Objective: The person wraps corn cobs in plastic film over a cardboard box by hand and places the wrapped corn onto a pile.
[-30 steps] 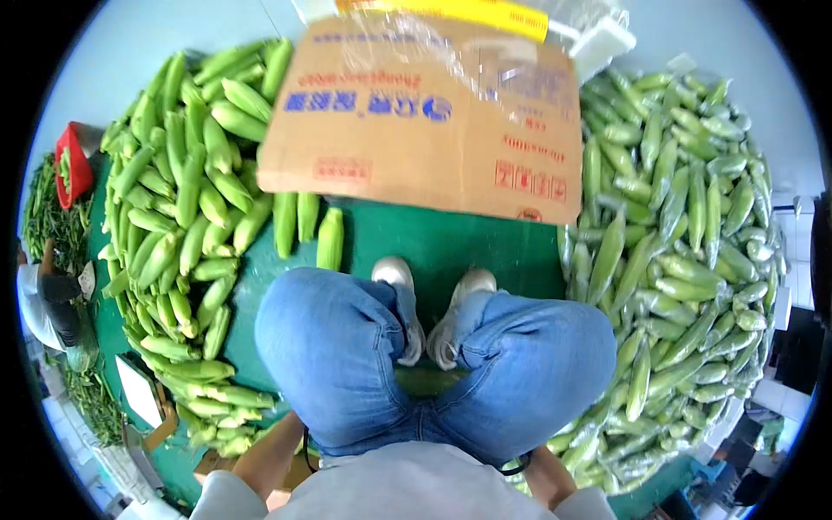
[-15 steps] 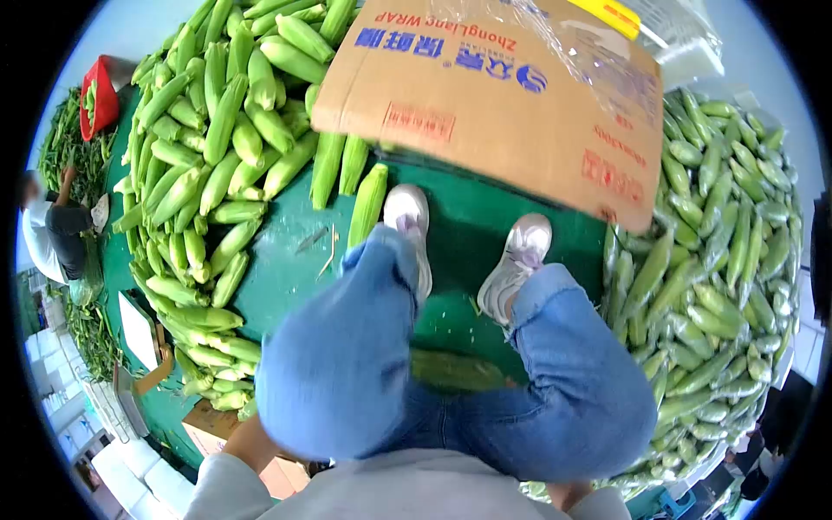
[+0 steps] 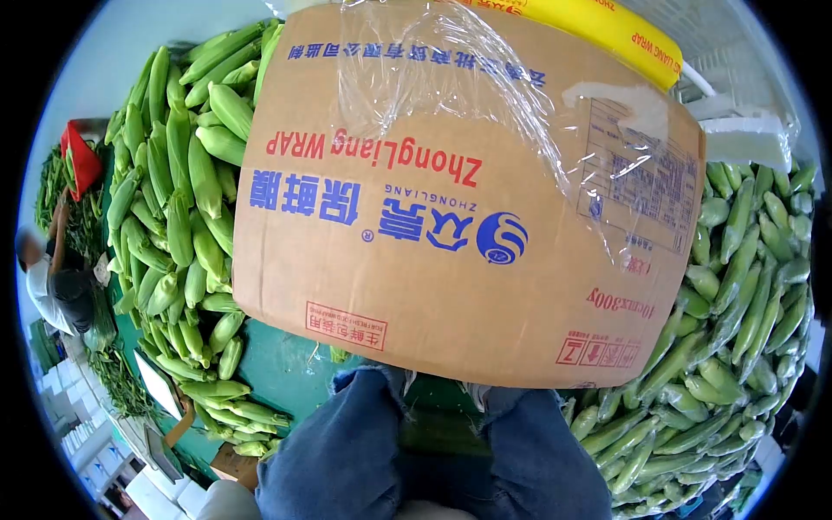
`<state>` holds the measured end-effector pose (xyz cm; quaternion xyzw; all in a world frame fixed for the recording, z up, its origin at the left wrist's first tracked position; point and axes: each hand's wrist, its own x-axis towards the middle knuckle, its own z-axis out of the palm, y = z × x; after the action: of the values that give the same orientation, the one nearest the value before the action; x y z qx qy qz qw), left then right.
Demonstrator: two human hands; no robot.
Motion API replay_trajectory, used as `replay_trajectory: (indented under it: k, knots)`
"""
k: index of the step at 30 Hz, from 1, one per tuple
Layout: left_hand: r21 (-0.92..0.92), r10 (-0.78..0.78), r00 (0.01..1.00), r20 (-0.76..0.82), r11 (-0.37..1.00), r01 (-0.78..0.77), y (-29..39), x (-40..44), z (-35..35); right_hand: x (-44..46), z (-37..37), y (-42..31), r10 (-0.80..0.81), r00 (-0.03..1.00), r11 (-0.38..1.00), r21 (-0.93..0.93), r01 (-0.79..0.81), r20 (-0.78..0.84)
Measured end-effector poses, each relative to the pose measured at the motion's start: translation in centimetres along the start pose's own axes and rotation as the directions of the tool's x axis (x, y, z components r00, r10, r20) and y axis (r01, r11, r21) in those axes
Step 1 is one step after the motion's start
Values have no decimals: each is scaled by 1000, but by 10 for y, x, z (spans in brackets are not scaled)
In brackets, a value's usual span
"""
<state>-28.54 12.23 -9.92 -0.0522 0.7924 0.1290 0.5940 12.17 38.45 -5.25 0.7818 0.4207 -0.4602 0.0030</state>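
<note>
Head view: both hands are out of sight, so I can't tell how open they are or what they hold; the cardboard box (image 3: pixel 416 299) sits ahead, between unwrapped corn (image 3: pixel 186 204) and film-wrapped corn (image 3: pixel 737 321), looming larger than a moment ago, its near edge now overlapping the jeans (image 3: pixel 334 455)

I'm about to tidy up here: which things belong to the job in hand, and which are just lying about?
Neither hand shows, so this is my judgement.

Likely in use:
- loose corn
- wrapped corn
- printed box
- clear film
- yellow pack

Seemingly just lying about:
- red container
- small carton
</note>
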Motion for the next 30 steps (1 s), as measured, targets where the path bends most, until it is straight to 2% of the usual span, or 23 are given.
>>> replay_trajectory:
  k: [6, 9, 10, 11, 12, 13, 14, 15, 16, 17, 18, 20, 22, 23, 26, 27, 28, 30]
  knots:
    - [21, 136, 990, -38, 991, -136, 17, 18, -10, 5, 4, 1, -69, 996, 996, 46, 71, -52]
    - [44, 368, 916, -161, 930, -366, 52, 23, -34, 5, 1, -7, -143, 985, 984, 95, 152, -100]
    - [70, 527, 812, -249, 846, -528, 86, 17, -48, 5, -4, -17, -182, 973, 971, 130, 200, -139]
    - [116, 670, 668, -325, 729, -675, 125, 8, -61, 5, -8, -37, -244, 945, 939, 189, 287, -219]
    - [168, 775, 500, -386, 592, -788, 172, -9, -75, 5, -14, -61, -297, 910, 892, 257, 373, -291]
    - [258, 869, 274, -411, 400, -880, 222, -29, -87, 1, -21, -87, -331, 865, 820, 339, 462, -377]
    - [231, 874, 242, -421, 361, -903, 260, -46, -96, 0, -25, -134, -350, 821, 712, 442, 546, -451]
    - [360, 922, 88, -377, 234, -903, 299, -63, -103, -2, -27, -177, -356, 776, 581, 527, 621, -521]
    - [347, 921, 90, -380, 232, -909, 329, -71, -105, -6, -29, -218, -347, 800, 497, 627, 600, -490]
    - [265, 913, 127, -389, 243, -933, 357, -88, -101, 20, -22, -222, -501, 681, 393, 560, 729, -535]
    - [95, 938, 53, -342, 90, -991, 379, -71, -101, 28, -18, -248, -378, 722, 334, 643, 690, -579]
    - [-166, 916, 296, -271, 258, -952, 397, -67, -82, 34, -17, -274, -288, 723, 271, 670, 691, -628]
    - [-306, 876, 299, -379, 186, -934, 395, -77, -65, 35, -20, -282, -290, 722, 232, 686, 690, -628]
    - [-320, 857, 334, -393, 213, -923, 393, -82, -60, 35, -21, -282, -284, 725, 218, 694, 686, -627]
    - [-376, 859, 336, -387, 186, -908, 386, -71, -50, 41, -36, -288, -288, 749, 222, 719, 659, -597]
    - [-272, 860, 282, -426, 175, -946, 385, -67, -44, 46, -41, -293, -286, 751, 204, 728, 654, -595]
    - [-268, 864, 243, -442, 131, -955, 386, -62, -40, 51, -44, -296, -281, 756, 188, 738, 648, -591]
    - [-273, 866, 231, -443, 116, -955, 391, -67, -40, 59, -44, -291, -271, 758, 202, 735, 647, -593]
